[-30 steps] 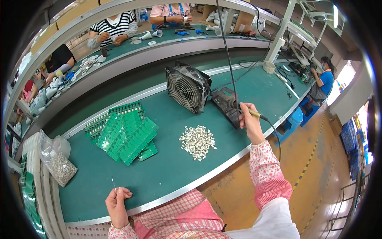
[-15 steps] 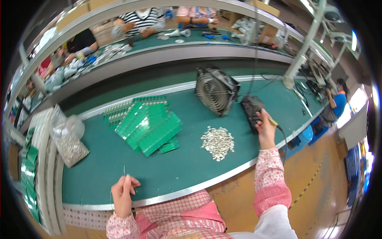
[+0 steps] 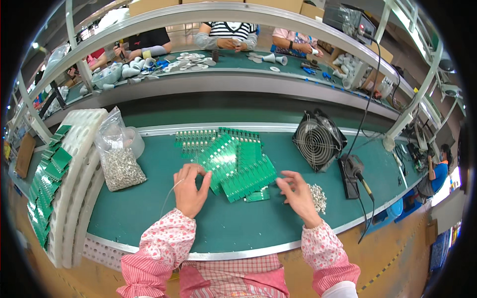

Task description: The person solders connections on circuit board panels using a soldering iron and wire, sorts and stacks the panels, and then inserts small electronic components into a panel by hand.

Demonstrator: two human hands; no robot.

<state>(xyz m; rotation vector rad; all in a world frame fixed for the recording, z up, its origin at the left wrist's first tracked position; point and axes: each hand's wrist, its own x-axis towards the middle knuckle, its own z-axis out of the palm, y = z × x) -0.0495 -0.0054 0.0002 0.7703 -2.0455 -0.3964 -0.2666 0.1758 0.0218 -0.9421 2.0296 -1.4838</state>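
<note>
My left hand (image 3: 191, 186), fingers curled with a thin wire (image 3: 169, 196) caught in them, is at the left edge of the piled green circuit boards (image 3: 251, 179). My right hand (image 3: 295, 193) is open at the pile's right, beside a heap of small white components (image 3: 318, 198) that it partly hides. Further right, the soldering iron (image 3: 365, 184) rests in its black holder (image 3: 349, 176), its cable hanging down. Behind this stands a black fan with a wire grille (image 3: 315, 139).
A bag of small parts (image 3: 121, 169) and a translucent tub (image 3: 134, 141) stand left, beside white foam trays (image 3: 82, 149) bearing more boards. Co-workers (image 3: 226, 37) sit across at another bench (image 3: 189, 87) with white parts. A person in blue (image 3: 437, 176) sits far right. A metal post (image 3: 397, 131) rises right.
The soldering iron has left my right hand for the holder. Both hands have moved to the circuit boards, my right one leftward and now open, my left one forward. The view has swung rightward.
</note>
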